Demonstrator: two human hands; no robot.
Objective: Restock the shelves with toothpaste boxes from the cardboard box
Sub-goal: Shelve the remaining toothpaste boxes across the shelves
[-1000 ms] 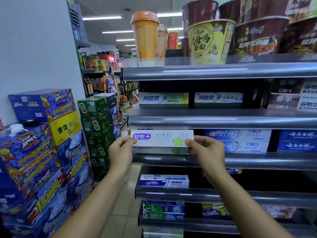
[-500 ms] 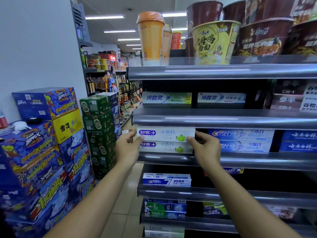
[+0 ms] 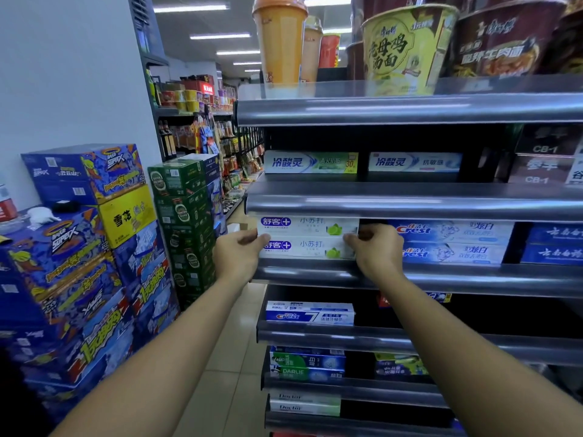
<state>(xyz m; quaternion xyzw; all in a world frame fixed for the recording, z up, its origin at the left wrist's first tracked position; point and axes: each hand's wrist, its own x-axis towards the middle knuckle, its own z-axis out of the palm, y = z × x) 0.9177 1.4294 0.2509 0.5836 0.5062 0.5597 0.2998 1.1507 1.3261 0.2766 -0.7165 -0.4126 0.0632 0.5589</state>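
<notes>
I've got both hands, left and right, fingers pinching the ends of the top white toothpaste box, now stacked on its twin on the shelf. Lower shelves look sparse, so plenty left; no cardboard box in view

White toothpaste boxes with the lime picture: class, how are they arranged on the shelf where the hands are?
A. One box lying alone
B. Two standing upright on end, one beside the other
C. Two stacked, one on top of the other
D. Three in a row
C: one white toothpaste box lies flat on another, with the left hand and right hand at their ends.
</notes>
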